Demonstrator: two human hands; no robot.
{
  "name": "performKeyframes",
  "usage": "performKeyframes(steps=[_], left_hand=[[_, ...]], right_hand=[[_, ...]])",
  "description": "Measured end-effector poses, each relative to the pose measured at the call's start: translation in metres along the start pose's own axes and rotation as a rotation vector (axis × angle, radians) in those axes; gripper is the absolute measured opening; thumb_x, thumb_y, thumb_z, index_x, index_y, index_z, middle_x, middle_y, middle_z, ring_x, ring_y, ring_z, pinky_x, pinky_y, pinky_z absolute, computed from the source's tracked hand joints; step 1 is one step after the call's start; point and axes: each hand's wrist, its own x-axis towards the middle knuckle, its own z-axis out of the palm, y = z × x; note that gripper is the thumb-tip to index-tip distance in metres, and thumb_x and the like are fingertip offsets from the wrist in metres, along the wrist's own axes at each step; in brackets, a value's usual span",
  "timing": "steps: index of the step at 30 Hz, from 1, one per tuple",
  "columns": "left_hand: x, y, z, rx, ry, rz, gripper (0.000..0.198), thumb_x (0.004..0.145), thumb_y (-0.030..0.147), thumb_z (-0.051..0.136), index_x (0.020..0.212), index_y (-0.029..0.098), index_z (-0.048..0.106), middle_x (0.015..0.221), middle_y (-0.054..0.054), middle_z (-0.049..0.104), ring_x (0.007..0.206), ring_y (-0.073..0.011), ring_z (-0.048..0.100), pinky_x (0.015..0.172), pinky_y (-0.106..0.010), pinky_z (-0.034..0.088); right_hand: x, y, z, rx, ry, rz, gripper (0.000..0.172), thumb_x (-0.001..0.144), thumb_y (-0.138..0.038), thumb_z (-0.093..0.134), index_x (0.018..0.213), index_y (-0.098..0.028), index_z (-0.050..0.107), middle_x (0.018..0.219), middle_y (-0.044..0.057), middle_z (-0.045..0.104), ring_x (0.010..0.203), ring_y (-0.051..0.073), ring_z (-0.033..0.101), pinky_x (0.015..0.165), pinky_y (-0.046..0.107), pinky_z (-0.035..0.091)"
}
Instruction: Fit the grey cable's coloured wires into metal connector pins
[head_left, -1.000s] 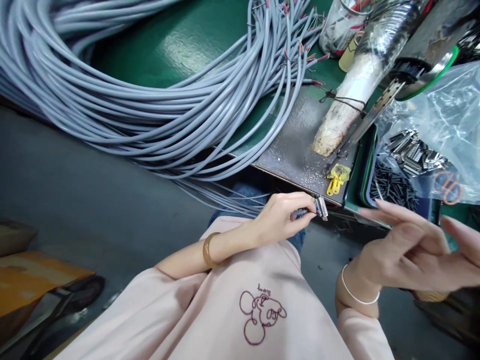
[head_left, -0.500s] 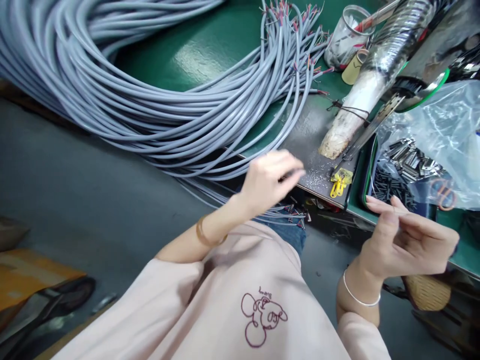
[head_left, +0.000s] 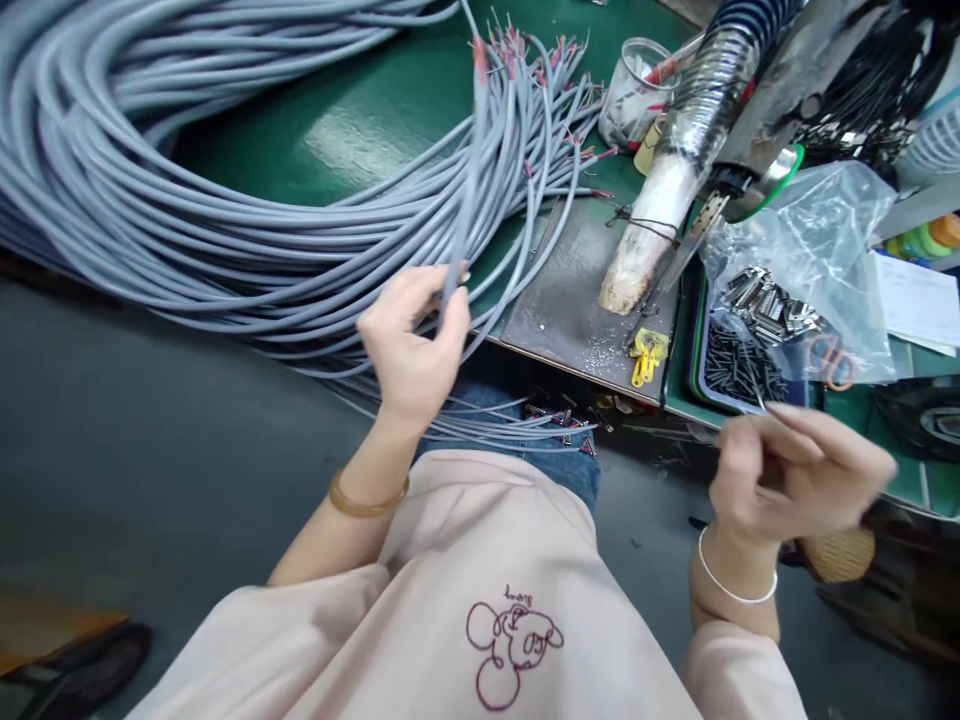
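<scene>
My left hand [head_left: 416, 345] is closed on a grey cable [head_left: 466, 190], pinched between thumb and fingers. The cable rises from my grip to stripped reddish wire ends and is slightly smeared by motion. Behind it lies a large bundle of the same grey cables [head_left: 247, 235], its bared ends fanned out at the top. My right hand [head_left: 802, 470] is closed in a pinch in front of a tray [head_left: 696, 375]. A thin sliver shows by its fingertips, too small to name. Short black tubes [head_left: 739, 365] and metal connector pieces [head_left: 769, 305] lie in the tray.
A white-ended duct hose [head_left: 637, 260] slants over a grey board [head_left: 559, 290]. Near the board's edge lies a yellow clip-like piece [head_left: 646, 358]. A clear cup [head_left: 634, 95] stands behind. Finished-looking cable ends [head_left: 562, 425] hang over my lap. Orange-handled scissors [head_left: 831, 362] lie under plastic film.
My left hand has moved left and now grips a grey cable, lifted from the bundle. My right hand stays pinched, its fingers more curled. The view has shifted to the right.
</scene>
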Motion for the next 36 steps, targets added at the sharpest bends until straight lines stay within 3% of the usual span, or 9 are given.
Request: performKeyframes(steps=[3,5,8,11,16,19,25,31,36], left_hand=[[0.003,0.014,-0.007,-0.438,-0.032,-0.212,0.013,0.086,0.023,0.074,0.098,0.022,0.077,0.060,0.004,0.058,0.047,-0.0069,0.050,0.044,-0.022,0.037],[0.009,0.030,-0.010,-0.594,-0.291,-0.312,0.015,0.085,0.030,0.075,0.097,0.021,0.078,0.056,0.003,0.054,0.042,-0.0064,0.043,0.037,-0.021,0.027],[0.015,0.058,-0.007,-0.706,-0.829,-0.373,0.020,0.088,0.034,0.074,0.103,0.023,0.081,0.055,0.002,0.053,0.045,-0.0079,0.045,0.040,-0.021,0.035],[0.006,0.080,0.010,-0.811,-1.281,-0.491,0.026,0.087,0.033,0.073,0.110,0.021,0.079,0.063,0.000,0.056,0.052,-0.0096,0.050,0.047,-0.023,0.042],[-0.043,0.083,0.051,-1.010,-1.542,-0.695,0.038,0.089,0.043,0.071,0.117,0.017,0.077,0.062,0.002,0.055,0.049,-0.0057,0.040,0.049,-0.022,0.037],[-0.069,0.070,0.061,-1.077,-1.510,-0.810,0.047,0.090,0.050,0.069,0.121,0.015,0.076,0.059,0.002,0.054,0.048,-0.0049,0.034,0.047,-0.022,0.027],[-0.069,0.048,0.051,-1.036,-1.061,-1.010,0.039,0.086,0.047,0.073,0.103,0.012,0.078,0.053,0.007,0.039,0.044,-0.0026,0.023,0.043,-0.021,0.014],[-0.059,0.042,0.051,-1.189,-0.817,-1.159,0.023,0.067,0.026,0.079,0.079,0.014,0.064,0.070,0.000,0.060,0.044,-0.0027,0.038,0.042,-0.020,0.022],[-0.066,0.041,0.059,-1.076,-0.808,-1.007,0.031,0.072,0.034,0.084,0.084,0.014,0.063,0.073,0.000,0.067,0.049,-0.0054,0.055,0.046,-0.019,0.035]], right_hand=[[0.012,0.003,0.002,-0.197,-0.127,-0.026,0.029,0.096,-0.031,0.058,0.125,-0.028,0.059,0.088,0.000,0.078,0.059,0.014,0.065,0.063,0.030,0.045],[0.022,0.016,-0.004,-0.315,-0.262,0.035,0.027,0.100,-0.036,0.054,0.125,-0.026,0.058,0.092,0.001,0.079,0.070,0.015,0.071,0.064,0.027,0.042],[0.040,0.052,-0.014,-0.628,-0.198,0.088,0.027,0.095,-0.049,0.061,0.098,-0.022,0.064,0.077,0.004,0.075,0.065,0.017,0.064,0.060,0.028,0.028],[0.063,0.096,-0.011,-0.761,-0.123,0.146,0.018,0.092,-0.039,0.064,0.094,-0.021,0.066,0.080,0.007,0.072,0.068,0.017,0.057,0.063,0.031,0.022],[0.090,0.141,0.006,-0.669,-0.146,0.183,0.015,0.089,-0.033,0.066,0.094,-0.019,0.067,0.087,0.008,0.068,0.076,0.017,0.052,0.068,0.032,0.023],[0.097,0.150,0.010,-0.551,-0.219,0.138,0.011,0.089,-0.031,0.069,0.093,-0.021,0.067,0.091,0.004,0.070,0.075,0.014,0.054,0.072,0.029,0.030],[0.107,0.160,0.006,-0.501,-0.324,0.118,0.012,0.084,-0.031,0.076,0.089,-0.022,0.071,0.084,0.004,0.072,0.073,0.014,0.056,0.073,0.029,0.034],[0.115,0.174,0.006,-0.581,-0.337,0.181,0.015,0.077,-0.032,0.083,0.085,-0.023,0.073,0.075,0.003,0.069,0.067,0.016,0.053,0.070,0.031,0.033],[0.109,0.181,0.005,-0.441,-0.284,0.214,0.015,0.076,-0.028,0.082,0.082,-0.023,0.069,0.073,0.000,0.068,0.068,0.014,0.062,0.070,0.028,0.040]])
